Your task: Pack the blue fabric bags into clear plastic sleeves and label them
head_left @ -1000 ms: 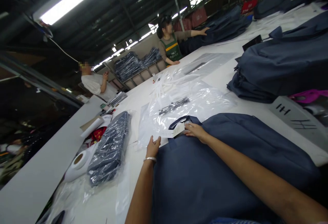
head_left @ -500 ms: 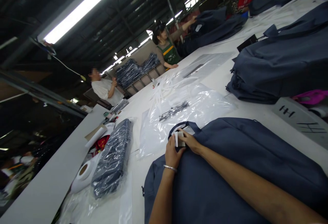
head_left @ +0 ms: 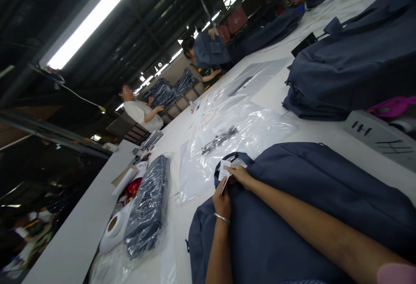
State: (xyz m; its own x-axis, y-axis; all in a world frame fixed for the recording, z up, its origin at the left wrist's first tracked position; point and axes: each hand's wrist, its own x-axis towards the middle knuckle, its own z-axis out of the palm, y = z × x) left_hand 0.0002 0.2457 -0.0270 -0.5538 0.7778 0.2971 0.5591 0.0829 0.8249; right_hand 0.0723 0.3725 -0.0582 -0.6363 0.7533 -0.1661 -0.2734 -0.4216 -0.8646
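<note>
A dark blue fabric bag (head_left: pixel 276 232) lies in front of me on the white table, its looped handle (head_left: pixel 242 157) at the far edge. Over it, my left hand (head_left: pixel 222 201), with a bangle on the wrist, is closed on the lower part of a small white hang tag (head_left: pixel 224 170). My right hand (head_left: pixel 241 176) pinches the same tag at its right side. Print shows on the tag's face, and a second white edge stands out below it. The fingertips of my right hand are partly hidden.
A plastic-wrapped blue bag (head_left: pixel 147 206) and a white roll (head_left: pixel 113 227) lie left. Clear plastic bags (head_left: pixel 256 119) spread beyond the handle. More blue bags (head_left: pixel 344 67) and a grey box (head_left: pixel 380 139) are right. Co-workers stand across the table; one person's hand (head_left: pixel 212 33) holds up a blue bag.
The tag has turned so its printed face shows, and my left hand has shifted lower on it. Across the table, a co-worker has lifted a blue bag.
</note>
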